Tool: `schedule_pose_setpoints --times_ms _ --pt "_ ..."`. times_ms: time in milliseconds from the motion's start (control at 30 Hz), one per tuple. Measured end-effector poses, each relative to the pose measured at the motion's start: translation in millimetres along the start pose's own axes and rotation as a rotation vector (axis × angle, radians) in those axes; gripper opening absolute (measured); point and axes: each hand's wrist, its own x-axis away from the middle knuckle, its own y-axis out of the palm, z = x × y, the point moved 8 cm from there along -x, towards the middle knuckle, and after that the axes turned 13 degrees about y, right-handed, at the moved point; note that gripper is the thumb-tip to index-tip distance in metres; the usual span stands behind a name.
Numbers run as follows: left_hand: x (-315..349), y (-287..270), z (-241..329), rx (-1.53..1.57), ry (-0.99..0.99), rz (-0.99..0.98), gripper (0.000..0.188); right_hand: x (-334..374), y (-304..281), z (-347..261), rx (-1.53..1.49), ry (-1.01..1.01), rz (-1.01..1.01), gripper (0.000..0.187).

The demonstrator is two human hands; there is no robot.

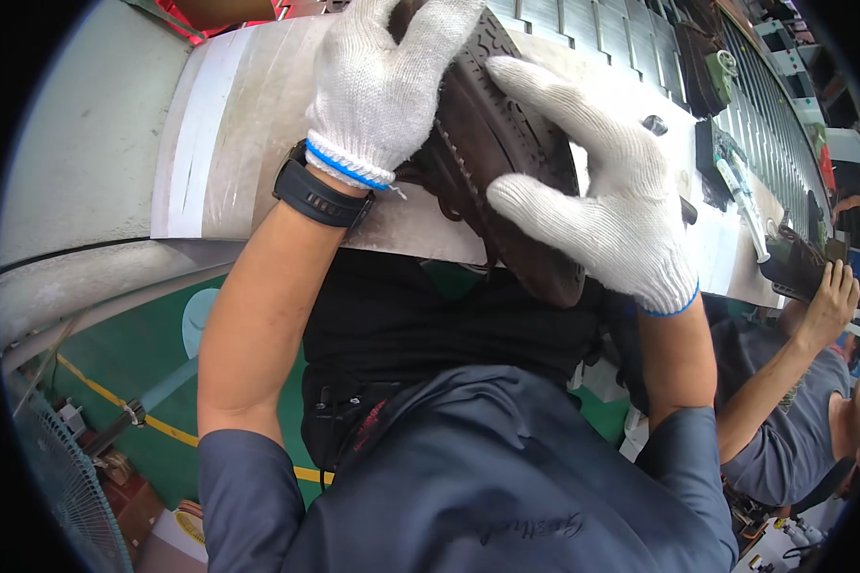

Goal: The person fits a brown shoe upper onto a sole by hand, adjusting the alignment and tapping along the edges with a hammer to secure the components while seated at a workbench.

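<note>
A dark brown leather shoe [473, 162] is tilted in front of me, its treaded sole [521, 100] partly turned toward me. Stitching runs along its edge. My left hand [377, 91], in a white knitted glove with a blue cuff line, grips the upper end of the shoe; its fingertips are partly out of view. My right hand [612, 181], gloved alike, lies over the sole side with thumb and forefinger spread wide apart. Its other fingers are hidden. A black watch [323, 191] is on my left wrist.
A pale worktop [258, 143] lies beneath the shoe, before a metal slatted conveyor [592, 29]. Another brown shoe [702, 76] sits on the slats. At right, a co-worker's hand [834, 296] touches a dark shoe [793, 263]. A fan [67, 477] stands lower left.
</note>
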Motion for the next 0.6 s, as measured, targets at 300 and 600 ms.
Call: schedule_pose_setpoints --times_ms 300,600 --pt "4 3 -6 0.147 -0.100 0.082 0.031 5 1 11 -0.229 0.120 -0.054 0.063" --pt "4 1 -8 0.127 -0.058 0.082 0.031 6 -1 4 -0.125 0.087 0.018 0.062"
